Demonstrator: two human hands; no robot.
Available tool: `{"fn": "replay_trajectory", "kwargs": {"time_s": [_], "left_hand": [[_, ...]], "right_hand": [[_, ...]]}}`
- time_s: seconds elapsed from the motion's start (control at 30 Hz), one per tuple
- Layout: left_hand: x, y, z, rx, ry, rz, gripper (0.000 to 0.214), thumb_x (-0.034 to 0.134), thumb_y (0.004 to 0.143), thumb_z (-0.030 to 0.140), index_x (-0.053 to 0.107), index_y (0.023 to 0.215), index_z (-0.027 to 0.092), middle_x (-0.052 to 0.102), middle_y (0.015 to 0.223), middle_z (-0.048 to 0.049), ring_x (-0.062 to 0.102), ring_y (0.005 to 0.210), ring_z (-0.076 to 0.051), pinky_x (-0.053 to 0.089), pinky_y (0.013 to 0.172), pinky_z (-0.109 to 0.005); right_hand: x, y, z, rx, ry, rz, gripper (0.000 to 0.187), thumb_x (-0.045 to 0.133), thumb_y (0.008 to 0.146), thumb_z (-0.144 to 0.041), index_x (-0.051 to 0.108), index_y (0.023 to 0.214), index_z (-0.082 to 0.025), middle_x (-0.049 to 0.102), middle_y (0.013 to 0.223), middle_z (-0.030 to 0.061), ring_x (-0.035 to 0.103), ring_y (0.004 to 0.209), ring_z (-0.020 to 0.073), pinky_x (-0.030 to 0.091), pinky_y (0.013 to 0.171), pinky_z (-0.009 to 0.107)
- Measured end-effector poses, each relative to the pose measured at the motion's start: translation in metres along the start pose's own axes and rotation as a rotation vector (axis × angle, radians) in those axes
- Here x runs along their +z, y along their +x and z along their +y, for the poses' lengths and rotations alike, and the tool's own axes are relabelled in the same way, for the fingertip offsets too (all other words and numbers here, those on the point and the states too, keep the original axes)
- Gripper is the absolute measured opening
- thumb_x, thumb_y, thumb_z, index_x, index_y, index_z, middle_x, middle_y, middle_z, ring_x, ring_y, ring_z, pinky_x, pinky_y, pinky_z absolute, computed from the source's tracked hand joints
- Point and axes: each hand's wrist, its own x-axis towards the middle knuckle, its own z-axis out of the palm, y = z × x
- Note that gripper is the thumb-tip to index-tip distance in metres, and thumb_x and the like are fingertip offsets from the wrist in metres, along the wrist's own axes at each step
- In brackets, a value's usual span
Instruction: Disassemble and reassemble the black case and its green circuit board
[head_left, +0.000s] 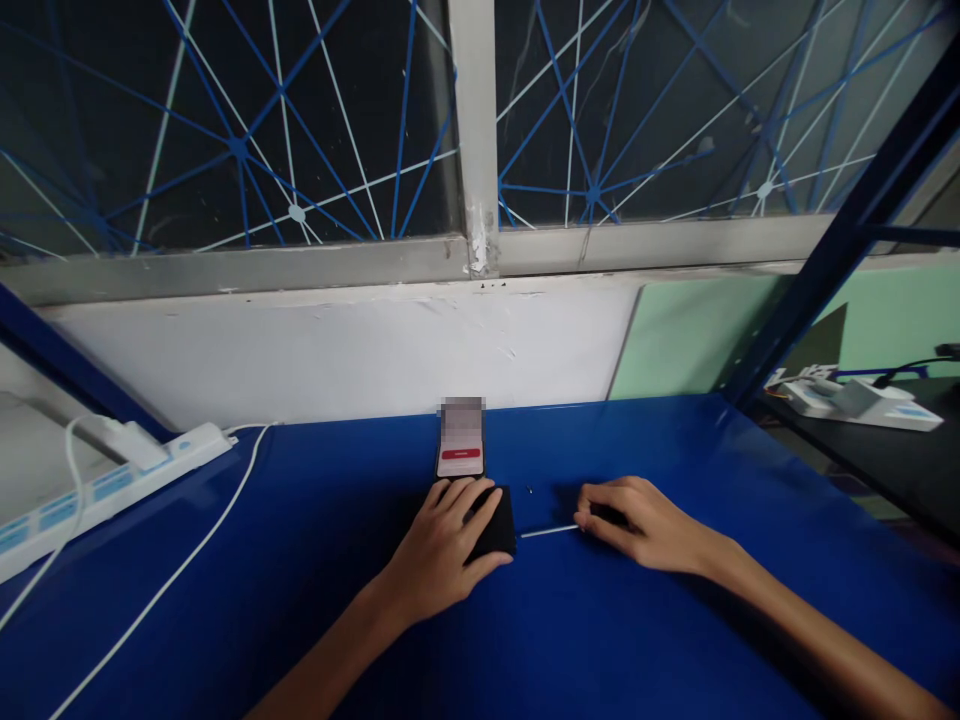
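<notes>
My left hand (pixel 442 550) rests on a small black box (pixel 496 525) on the blue table (pixel 300 560), fingers curved over its top and side. Just behind it a phone (pixel 460 445) stands upright with a lit screen showing a red bar. My right hand (pixel 637 522) lies on the table to the right, fingers closed around the dark handle of a thin tool whose metal shaft (pixel 547 531) points left toward the box. A tiny dark speck, perhaps a screw (pixel 529 490), lies between the hands.
A white power strip (pixel 112 470) with a plugged charger and white cable (pixel 187 560) lies at the left. A white wall and window with blue-white netting stand behind. A dark blue frame post (pixel 825 270) rises at right, beside another table with white devices (pixel 862 400).
</notes>
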Motion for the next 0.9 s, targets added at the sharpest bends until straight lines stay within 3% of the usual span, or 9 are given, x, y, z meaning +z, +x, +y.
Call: {"fn": "replay_trajectory", "kwargs": {"time_s": [0.23,0.47,0.67,0.9], "left_hand": [[-0.0019,0.0002,0.0005,-0.007,-0.012,0.003,0.053,0.058,0.09,0.043,0.045,0.136,0.018,0.055,0.129,-0.0145,0.05,0.119,-0.032,0.042,0.099,-0.051],[-0.0055,0.0001,0.0024,-0.001,-0.035,-0.001,0.053,0.057,0.089,0.037,0.044,0.137,0.018,0.053,0.131,-0.0149,0.049,0.121,-0.032,0.041,0.1,-0.052],[-0.0066,0.0003,0.0031,-0.007,-0.028,-0.018,0.052,0.057,0.089,0.036,0.045,0.136,0.017,0.053,0.131,-0.0147,0.049,0.12,-0.032,0.041,0.1,-0.052],[-0.0048,-0.0012,0.0012,-0.015,-0.025,-0.036,0.054,0.057,0.09,0.037,0.043,0.138,0.017,0.051,0.134,-0.0142,0.047,0.122,-0.032,0.041,0.101,-0.052]], "right_hand": [[-0.0043,0.0007,0.0039,-0.002,0.043,0.014,0.031,0.054,0.091,-0.043,0.059,0.074,-0.017,0.059,0.074,0.0024,0.052,0.063,0.0126,0.033,0.058,0.025],[0.0017,-0.0007,0.0098,0.052,0.091,0.006,0.029,0.071,0.077,-0.042,0.052,0.076,-0.019,0.051,0.067,-0.0038,0.041,0.056,0.0093,0.028,0.052,0.023],[0.0044,0.0003,0.0065,0.052,0.108,-0.015,0.026,0.069,0.079,-0.038,0.05,0.083,-0.021,0.044,0.059,-0.0076,0.037,0.051,0.0085,0.025,0.049,0.022],[-0.0021,-0.0009,0.0036,0.026,0.09,0.007,0.021,0.053,0.091,-0.036,0.061,0.085,-0.018,0.059,0.07,0.0002,0.047,0.057,0.0111,0.031,0.056,0.025]]}}
